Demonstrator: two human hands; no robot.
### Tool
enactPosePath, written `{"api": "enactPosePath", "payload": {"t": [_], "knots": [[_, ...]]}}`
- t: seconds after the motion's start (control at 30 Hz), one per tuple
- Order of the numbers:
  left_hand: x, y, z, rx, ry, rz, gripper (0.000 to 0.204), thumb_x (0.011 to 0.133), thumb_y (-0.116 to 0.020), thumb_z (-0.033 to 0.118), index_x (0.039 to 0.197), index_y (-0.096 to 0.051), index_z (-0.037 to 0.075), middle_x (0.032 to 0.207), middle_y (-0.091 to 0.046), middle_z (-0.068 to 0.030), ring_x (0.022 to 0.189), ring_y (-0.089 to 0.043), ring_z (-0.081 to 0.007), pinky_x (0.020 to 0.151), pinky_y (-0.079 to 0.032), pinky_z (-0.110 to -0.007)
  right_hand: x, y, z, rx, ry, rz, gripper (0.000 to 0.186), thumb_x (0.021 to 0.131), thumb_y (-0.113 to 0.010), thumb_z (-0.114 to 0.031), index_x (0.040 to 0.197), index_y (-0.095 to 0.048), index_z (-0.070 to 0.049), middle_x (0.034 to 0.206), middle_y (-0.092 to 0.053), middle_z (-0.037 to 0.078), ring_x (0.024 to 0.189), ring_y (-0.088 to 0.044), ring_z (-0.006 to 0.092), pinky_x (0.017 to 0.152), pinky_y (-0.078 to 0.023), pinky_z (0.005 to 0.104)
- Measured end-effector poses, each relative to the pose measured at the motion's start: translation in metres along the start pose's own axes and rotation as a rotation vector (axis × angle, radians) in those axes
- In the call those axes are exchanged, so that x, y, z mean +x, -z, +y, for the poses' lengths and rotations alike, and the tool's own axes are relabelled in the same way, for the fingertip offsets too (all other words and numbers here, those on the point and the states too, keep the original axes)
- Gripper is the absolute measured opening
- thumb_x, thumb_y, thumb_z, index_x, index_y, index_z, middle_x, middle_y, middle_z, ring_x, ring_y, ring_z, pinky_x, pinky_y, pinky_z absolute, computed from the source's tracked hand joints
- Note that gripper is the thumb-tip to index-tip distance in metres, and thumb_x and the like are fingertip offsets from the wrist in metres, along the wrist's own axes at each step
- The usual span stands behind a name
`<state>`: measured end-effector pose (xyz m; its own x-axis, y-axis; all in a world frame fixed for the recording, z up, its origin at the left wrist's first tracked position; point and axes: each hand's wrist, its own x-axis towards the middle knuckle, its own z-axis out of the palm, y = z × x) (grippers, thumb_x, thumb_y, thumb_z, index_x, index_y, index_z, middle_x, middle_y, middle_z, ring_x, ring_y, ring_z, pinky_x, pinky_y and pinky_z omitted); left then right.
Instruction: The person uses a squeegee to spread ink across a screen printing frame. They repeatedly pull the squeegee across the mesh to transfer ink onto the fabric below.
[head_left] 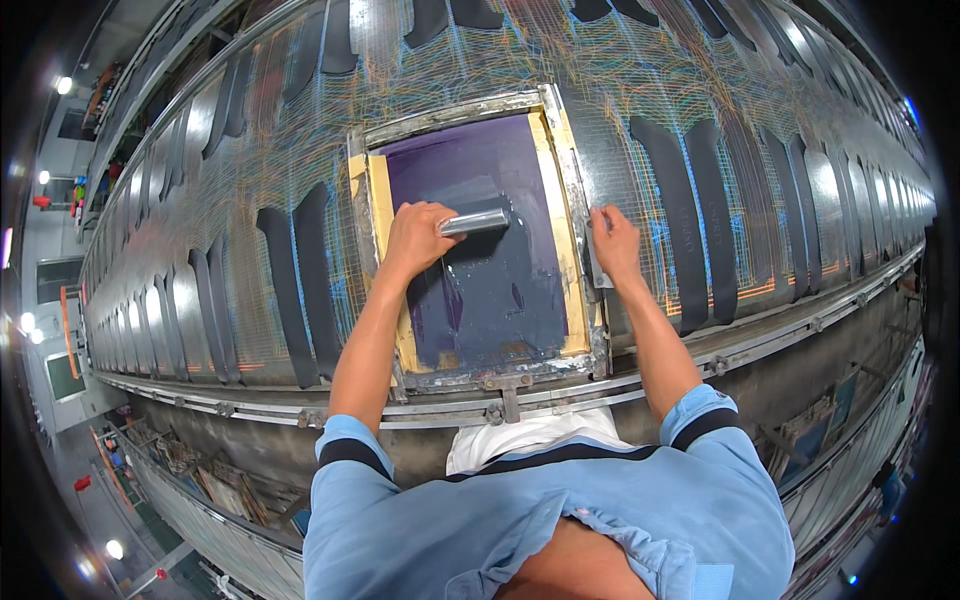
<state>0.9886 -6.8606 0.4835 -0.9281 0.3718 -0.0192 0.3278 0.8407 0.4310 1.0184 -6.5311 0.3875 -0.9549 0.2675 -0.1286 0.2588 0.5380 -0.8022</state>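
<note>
A screen printing frame (573, 200) with yellow tape along its inner sides lies on the long table in front of me. Its purple mesh (470, 150) is partly coated with dark grey ink (500, 290). My left hand (420, 235) is closed around the left end of a squeegee with a silver metal bar (476, 221), held over the ink. The squeegee's blade edge is hard to make out. Just beside the frame's right side, my right hand (613, 240) is closed, fingers curled together; what it grips, if anything, is hidden.
Pairs of dark curved fabric pieces (675, 220) lie along the table (600, 75) on both sides of the frame and beyond it. A metal rail (420, 408) with clamps runs along the near edge. Below, a rack (215, 480) stands at the lower left.
</note>
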Motion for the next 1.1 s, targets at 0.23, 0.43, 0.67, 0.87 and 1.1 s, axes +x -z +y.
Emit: {"api": "enactPosePath", "payload": {"t": [0.23, 0.43, 0.67, 0.87, 1.1], "knots": [[-0.03, -0.039, 0.001, 0.109, -0.08, 0.292, 0.019, 0.071, -0.081, 0.012, 0.089, -0.077, 0.012, 0.089, -0.073, -0.001, 0.08, -0.063, -0.0257, 0.076, -0.043, -0.041, -0.019, 0.028, 0.004, -0.016, 0.004, -0.056, 0.034, 0.101, -0.063, -0.034, 0.12, -0.068, -0.006, 0.089, -0.072, 0.022, 0.082, -0.071, 0.039, 0.073, -0.053, 0.0449], [-0.153, -0.071, 0.065, 0.138, -0.072, 0.183, 0.037, 0.061, -0.08, 0.006, 0.097, -0.072, 0.013, 0.099, -0.069, -0.0011, 0.084, -0.061, -0.0232, 0.077, -0.042, -0.042, -0.093, 0.082, 0.058, -0.026, 0.063, 0.01, 0.031, 0.096, -0.071, -0.018, 0.124, -0.069, -0.004, 0.102, -0.072, 0.014, 0.096, -0.07, 0.025, 0.082, -0.054, 0.0362], [-0.099, -0.035, 0.043, 0.037, -0.101, 0.081, 0.022, 0.069, -0.083, 0.014, 0.09, -0.076, 0.015, 0.089, -0.074, -0.0024, 0.08, -0.064, -0.0251, 0.076, -0.04, -0.042, -0.059, 0.046, -0.07, 0.093, 0.557, -0.51, 0.037, 0.09, -0.079, -0.027, 0.118, -0.071, -0.004, 0.111, -0.074, 0.014, 0.106, -0.07, 0.0289, 0.096, -0.054, 0.0387], [0.007, -0.002, -0.001, 0.081, -0.044, 0.053, 0.015, 0.071, -0.084, 0.021, 0.078, -0.075, 0.013, 0.075, -0.071, -0.011, 0.075, -0.067, -0.0332, 0.075, -0.043, -0.045, 0.029, -0.043, -0.138, -0.442, 0.785, -0.647, 0.035, 0.082, -0.078, -0.03, 0.107, -0.07, -0.008, 0.095, -0.072, 0.015, 0.096, -0.067, 0.0394, 0.086, -0.051, 0.0492], [0.026, -0.009, -0.024, 0.043, 0.03, 0.027, 0.015, 0.072, -0.084, 0.023, 0.08, -0.076, 0.013, 0.075, -0.071, -0.0118, 0.075, -0.068, -0.0354, 0.075, -0.044, -0.046, 0.054, -0.084, -0.13, -0.519, 0.756, -0.638, 0.022, 0.077, -0.079, -0.021, 0.095, -0.072, -0.011, 0.088, -0.073, 0.014, 0.093, -0.069, 0.0353, 0.088, -0.049, 0.0474]]}}
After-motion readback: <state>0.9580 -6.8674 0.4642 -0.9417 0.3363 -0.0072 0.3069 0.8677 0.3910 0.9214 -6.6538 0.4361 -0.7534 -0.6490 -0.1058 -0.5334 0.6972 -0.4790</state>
